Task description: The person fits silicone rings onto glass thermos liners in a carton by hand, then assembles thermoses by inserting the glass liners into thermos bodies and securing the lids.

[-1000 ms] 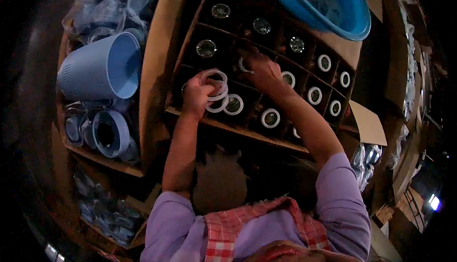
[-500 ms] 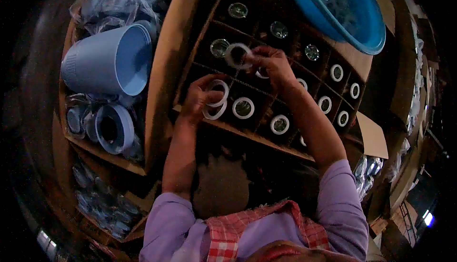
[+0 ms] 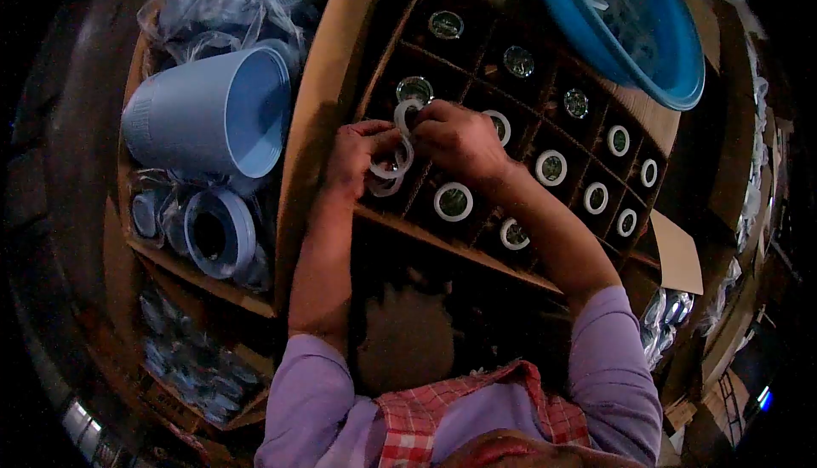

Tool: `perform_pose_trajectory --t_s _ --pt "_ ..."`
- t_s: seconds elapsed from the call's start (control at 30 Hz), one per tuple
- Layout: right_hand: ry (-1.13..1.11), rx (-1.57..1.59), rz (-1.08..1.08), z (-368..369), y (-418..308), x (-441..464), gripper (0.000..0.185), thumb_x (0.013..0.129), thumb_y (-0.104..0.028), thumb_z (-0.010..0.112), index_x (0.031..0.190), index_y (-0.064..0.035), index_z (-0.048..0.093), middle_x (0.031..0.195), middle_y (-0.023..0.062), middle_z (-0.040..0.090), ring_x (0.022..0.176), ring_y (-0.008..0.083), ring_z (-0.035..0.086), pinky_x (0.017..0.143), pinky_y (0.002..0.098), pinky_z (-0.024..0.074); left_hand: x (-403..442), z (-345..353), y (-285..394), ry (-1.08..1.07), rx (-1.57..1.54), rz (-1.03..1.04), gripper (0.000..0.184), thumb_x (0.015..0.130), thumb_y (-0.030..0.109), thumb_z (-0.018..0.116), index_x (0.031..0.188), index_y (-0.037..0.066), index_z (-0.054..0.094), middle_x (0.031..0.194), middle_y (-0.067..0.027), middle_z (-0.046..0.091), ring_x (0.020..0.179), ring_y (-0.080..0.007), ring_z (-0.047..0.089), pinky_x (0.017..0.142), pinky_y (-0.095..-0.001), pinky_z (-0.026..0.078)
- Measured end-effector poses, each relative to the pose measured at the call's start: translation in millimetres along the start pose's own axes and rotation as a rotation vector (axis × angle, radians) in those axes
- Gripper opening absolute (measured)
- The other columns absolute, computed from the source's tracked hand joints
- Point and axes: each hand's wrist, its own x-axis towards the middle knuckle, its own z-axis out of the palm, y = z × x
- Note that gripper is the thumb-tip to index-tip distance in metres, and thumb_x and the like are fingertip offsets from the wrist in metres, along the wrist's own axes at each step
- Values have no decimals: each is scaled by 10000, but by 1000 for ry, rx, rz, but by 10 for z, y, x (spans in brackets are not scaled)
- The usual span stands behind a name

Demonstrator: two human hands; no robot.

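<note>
Dim workroom: partitioned brown cardboard carton [image 3: 464, 248], partly ringed

Eight clear round glass mouths [image 3: 454, 203] visible in its compartments are topped by white plastic-looking rings [image 3: 537, 168]; four in view remain bare. Beside one bare mouth [image 3: 415, 87], a ring [image 3: 398, 117] is pinched by the nearly closed right hand [image 3: 459, 139]; at least two are gripped by the curled left hand [image 3: 351, 160].

The dim room [image 3: 59, 153] has a bluish light [image 3: 764, 399] lower right, a whitish glow [image 3: 82, 417] lower left.

A divided cardboard box [image 3: 464, 250] holds glass vessels [image 3: 518, 61], many topped with white rings [image 3: 551, 153].
</note>
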Motion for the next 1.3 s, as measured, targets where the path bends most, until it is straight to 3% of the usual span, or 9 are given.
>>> perform_pose_trajectory --t_s 0.13,0.17,0.27,0.5,0.6,0.7,0.97,1.07,1.3 --pt "258 340 187 -35 257 38 229 822 -136 553 1023 -41 608 967 72 601 708 149 588 558 267 466 -37 -4 125 -74 97 -8 122 743 59 631 837 -18 637 678 -45 615 523 -91 538 469 -203 403" --pt "151 549 399 -108 258 95 237 837 -128 541 1033 -12 606 892 53 620 670 93 565 533 252 445 -25 -1 148 -103 100 -22 122 743 57 628 839 -17 638 677 -46 616 509 -91 532 458 -207 396" --pt "-209 799 433 -209 320 212 242 834 -132 548 1039 -15 605 783 44 624 627 94 555 518 244 438 66 -22 226 -178 212 -54 123 737 63 632 827 -20 639 667 -48 618 499 -87 533 450 -210 396" --pt "-250 252 434 -45 569 411 236 736 -219 636 873 -28 651 731 108 633 614 197 591 573 314 464 327 -14 217 46 820 204 134 699 101 630 780 -1 663 700 -110 635 628 -192 602 569 -310 458" --pt "-54 -59 303 258 780 414 235 717 -220 627 847 -24 632 768 150 621 699 297 599 637 379 468 449 76 239 180 965 269 136 688 82 597 760 -16 658 701 -186 621 659 -282 611 601 -359 474" --pt "25 -286 409 343 807 490 204 721 -202 605 832 -32 619 798 157 612 771 342 579 676 416 461 613 133 217 286 1002 318 162 678 90 565 755 -20 657 721 -216 613 683 -334 607 621 -387 477" --pt "86 -275 395 392 653 751 173 720 -227 598 858 -130 637 861 92 613 775 305 593 669 393 487 737 44 132 450 1144 471 127 695 112 605 758 17 660 729 -183 621 692 -312 609 621 -375 466" --pt "0 -245 455 392 641 794 187 732 -234 598 900 -169 648 902 73 613 781 286 603 665 385 496 538 89 122 500 985 476 132 719 75 565 772 -20 640 753 -199 618 696 -320 602 632 -377 473" --pt "-60 -257 265 469 584 506 434 784 -255 578 1209 -235 492 1140 72 549 943 289 572 756 378 491 44 -79 -136 425 287 228 125 740 50 608 853 18 652 720 -24 610 617 -87 526 536 -227 416"
